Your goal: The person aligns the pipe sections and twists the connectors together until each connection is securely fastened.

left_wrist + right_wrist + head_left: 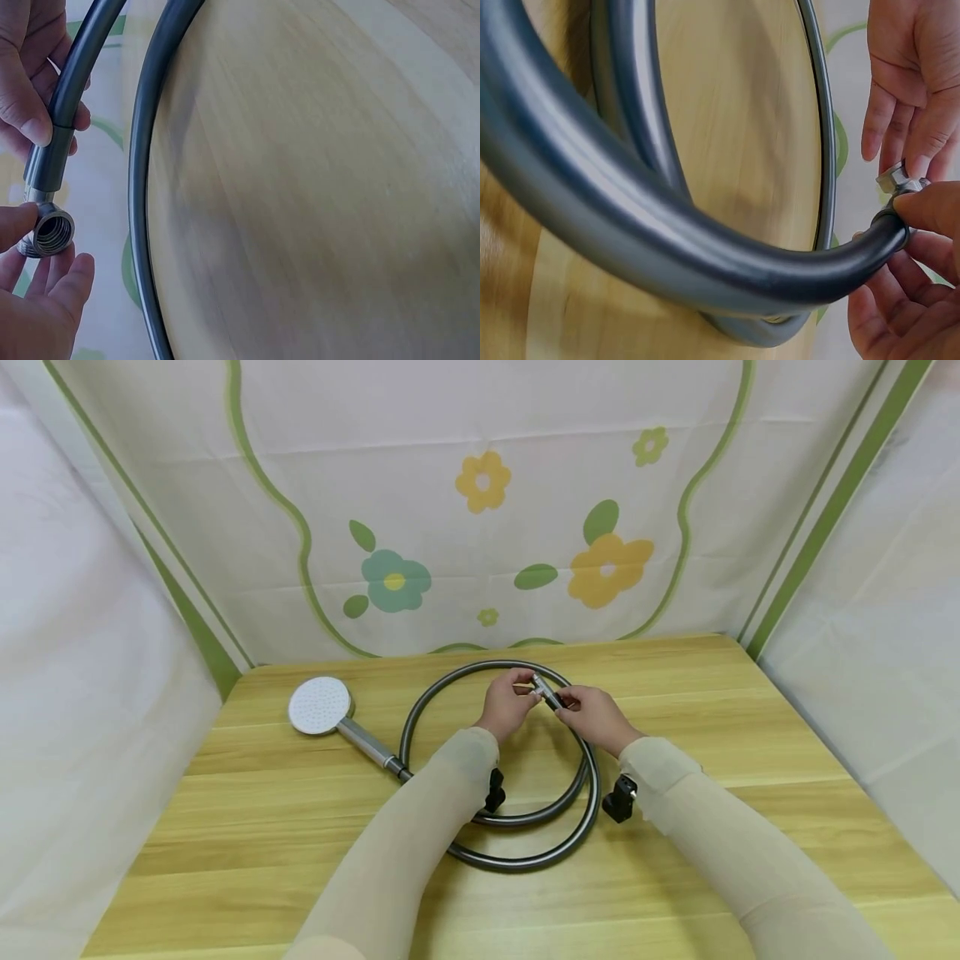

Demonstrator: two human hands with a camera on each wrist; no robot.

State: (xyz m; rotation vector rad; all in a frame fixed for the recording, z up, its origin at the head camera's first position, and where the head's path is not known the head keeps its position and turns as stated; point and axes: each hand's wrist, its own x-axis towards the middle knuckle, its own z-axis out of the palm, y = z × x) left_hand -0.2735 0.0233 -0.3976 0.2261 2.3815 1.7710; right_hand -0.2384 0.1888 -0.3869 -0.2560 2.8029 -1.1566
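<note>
A dark grey shower hose (525,863) lies in loops on the table, one end raised between both hands. At that end is a silver metal fitting (52,231) with a round threaded opening, seen in the left wrist view. My left hand (504,703) pinches this fitting between thumb and fingers. Close beside it, my right hand (597,718) grips the hose end (885,234) just behind the fitting. A round shower head (320,705) with a white face and silver handle (365,744) lies at the left, joined to the hose's other end.
The wooden table (750,860) has white cloth walls at the back and sides. The back cloth (420,410) shows flowers and green lines. Black wrist cameras (619,799) are strapped at both sleeves, above the hose loops.
</note>
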